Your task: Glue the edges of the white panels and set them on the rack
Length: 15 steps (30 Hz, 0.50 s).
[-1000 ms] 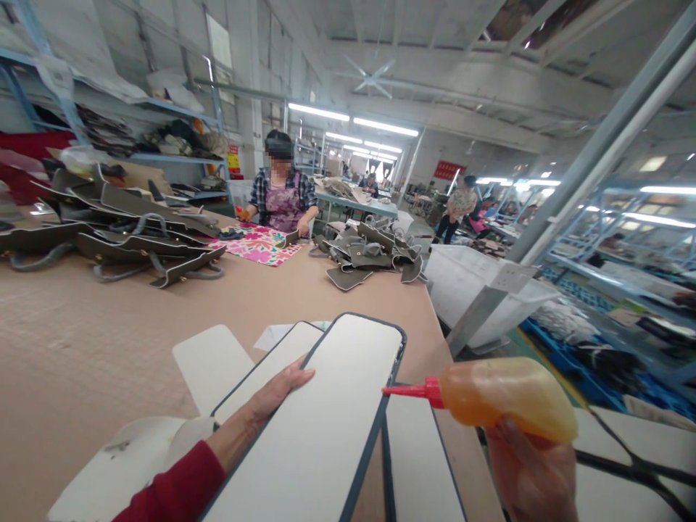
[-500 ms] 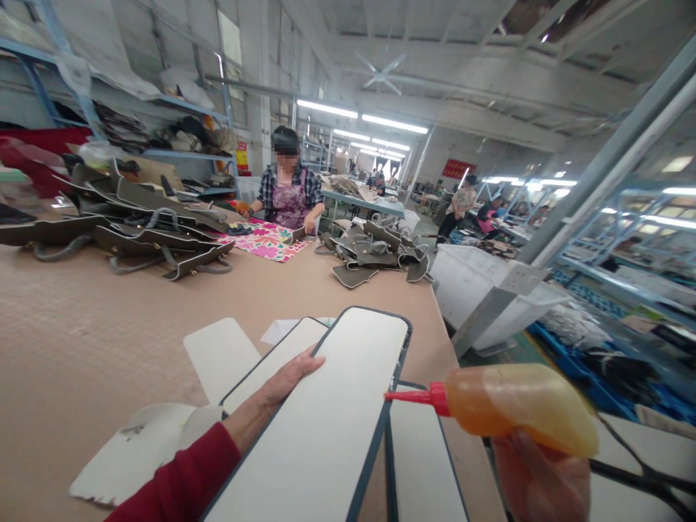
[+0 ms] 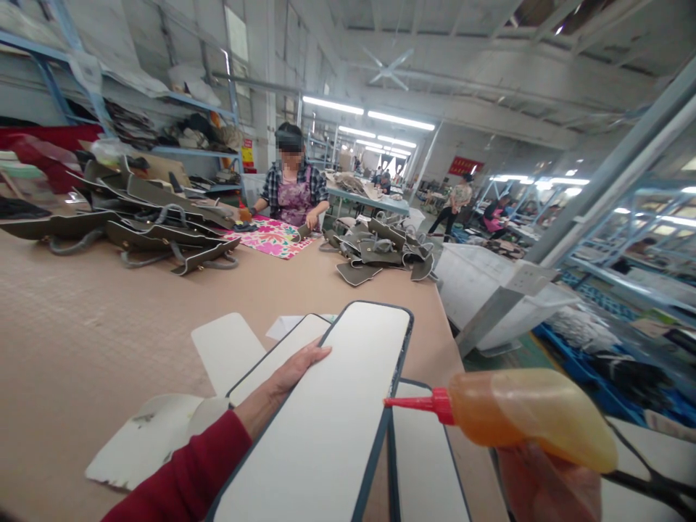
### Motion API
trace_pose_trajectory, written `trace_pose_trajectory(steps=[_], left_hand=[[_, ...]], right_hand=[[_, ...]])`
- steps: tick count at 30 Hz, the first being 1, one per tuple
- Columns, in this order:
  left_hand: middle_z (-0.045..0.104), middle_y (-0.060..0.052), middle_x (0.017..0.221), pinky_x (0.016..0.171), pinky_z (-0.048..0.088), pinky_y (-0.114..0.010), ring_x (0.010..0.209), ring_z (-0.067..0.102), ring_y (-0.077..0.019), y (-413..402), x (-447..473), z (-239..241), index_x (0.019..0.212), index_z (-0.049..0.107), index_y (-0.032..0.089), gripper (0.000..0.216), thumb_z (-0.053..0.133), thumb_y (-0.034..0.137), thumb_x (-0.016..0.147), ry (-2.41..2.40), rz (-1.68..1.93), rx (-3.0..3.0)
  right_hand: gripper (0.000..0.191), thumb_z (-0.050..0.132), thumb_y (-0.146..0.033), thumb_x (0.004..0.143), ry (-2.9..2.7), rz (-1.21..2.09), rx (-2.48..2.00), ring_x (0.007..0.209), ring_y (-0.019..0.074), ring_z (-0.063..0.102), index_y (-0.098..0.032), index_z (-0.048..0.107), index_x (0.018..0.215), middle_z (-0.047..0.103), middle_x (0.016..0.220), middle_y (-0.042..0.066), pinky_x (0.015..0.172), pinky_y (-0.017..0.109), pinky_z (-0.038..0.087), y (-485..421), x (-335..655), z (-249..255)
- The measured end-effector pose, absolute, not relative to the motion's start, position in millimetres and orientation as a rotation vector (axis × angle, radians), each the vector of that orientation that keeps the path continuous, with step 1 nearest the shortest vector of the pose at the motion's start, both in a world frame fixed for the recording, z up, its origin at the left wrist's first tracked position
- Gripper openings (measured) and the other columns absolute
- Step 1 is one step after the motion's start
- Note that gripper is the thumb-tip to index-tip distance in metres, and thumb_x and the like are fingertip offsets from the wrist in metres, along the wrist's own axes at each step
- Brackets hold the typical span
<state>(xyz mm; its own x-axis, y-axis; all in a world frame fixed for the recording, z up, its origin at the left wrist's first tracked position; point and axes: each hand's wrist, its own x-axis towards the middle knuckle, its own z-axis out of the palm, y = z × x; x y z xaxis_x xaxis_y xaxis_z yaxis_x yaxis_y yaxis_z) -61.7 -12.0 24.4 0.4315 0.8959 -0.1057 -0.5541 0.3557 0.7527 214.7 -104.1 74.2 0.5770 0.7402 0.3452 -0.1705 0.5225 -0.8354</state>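
Note:
My left hand (image 3: 298, 371) grips the left edge of a long white panel (image 3: 331, 406) with rounded corners and a dark blue border; its thumb lies on the white face. My right hand (image 3: 544, 478) is wrapped round a glue bottle (image 3: 522, 406) of amber liquid, held on its side. The bottle's red nozzle (image 3: 418, 404) points left, its tip at the panel's right border. Along the upper part of that border runs a shiny, wet-looking line. Beneath the held panel lie another bordered panel (image 3: 424, 449) on the right and one more (image 3: 283, 355) on the left.
Plain white pieces (image 3: 228, 348) and a stained white sheet (image 3: 146, 442) lie on the brown table (image 3: 135, 333). Dark olive bag parts (image 3: 174, 243) are piled at far left, more (image 3: 375, 250) at the far edge. A co-worker (image 3: 293, 185) sits opposite. A metal post (image 3: 544, 250) slants at right.
The nozzle tip has slid slightly down along the panel's right border. My left hand keeps its grip. The whole view has shifted a little.

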Motion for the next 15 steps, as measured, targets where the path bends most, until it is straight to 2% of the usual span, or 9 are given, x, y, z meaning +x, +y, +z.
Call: trace_pose_trajectory(steps=[8, 11, 15], left_hand=[[0.070, -0.013, 0.096, 0.054, 0.054, -0.026, 0.059, 0.067, -0.0184, -7.6, -61.2, 22.3, 0.133, 0.040, 0.015, 0.058, 0.058, 0.021, 0.079, 0.563, 1.013, 0.684], [0.069, -0.013, 0.097, 0.055, 0.053, -0.024, 0.065, 0.068, -0.0188, -3.5, -62.4, 20.1, 0.132, 0.041, 0.015, 0.058, 0.060, 0.021, 0.078, 0.564, 1.012, 0.671], [0.068, -0.013, 0.100, 0.058, 0.053, -0.025, 0.072, 0.068, -0.0205, 0.8, -63.9, 18.8, 0.135, 0.037, 0.016, 0.061, 0.060, 0.020, 0.078, 0.584, 0.995, 0.659]], right_hand=[[0.042, 0.079, -0.022, 0.051, -0.787, 0.611, -0.878, 0.071, 0.0183, 0.064, -0.021, 0.067, 0.091, 0.069, 0.083, 0.003, 0.065, 0.028, 0.055, -106.2, 219.1, 64.9], [0.044, 0.077, -0.023, 0.055, -0.797, 0.640, -0.911, 0.075, 0.0222, 0.065, -0.023, 0.065, 0.098, 0.069, 0.087, 0.005, 0.070, 0.037, 0.055, -106.5, 224.2, 55.4], [0.047, 0.075, -0.024, 0.056, -0.803, 0.643, -0.941, 0.078, 0.0250, 0.065, -0.025, 0.064, 0.102, 0.068, 0.090, 0.006, 0.072, 0.042, 0.054, -107.7, 228.5, 46.6]])
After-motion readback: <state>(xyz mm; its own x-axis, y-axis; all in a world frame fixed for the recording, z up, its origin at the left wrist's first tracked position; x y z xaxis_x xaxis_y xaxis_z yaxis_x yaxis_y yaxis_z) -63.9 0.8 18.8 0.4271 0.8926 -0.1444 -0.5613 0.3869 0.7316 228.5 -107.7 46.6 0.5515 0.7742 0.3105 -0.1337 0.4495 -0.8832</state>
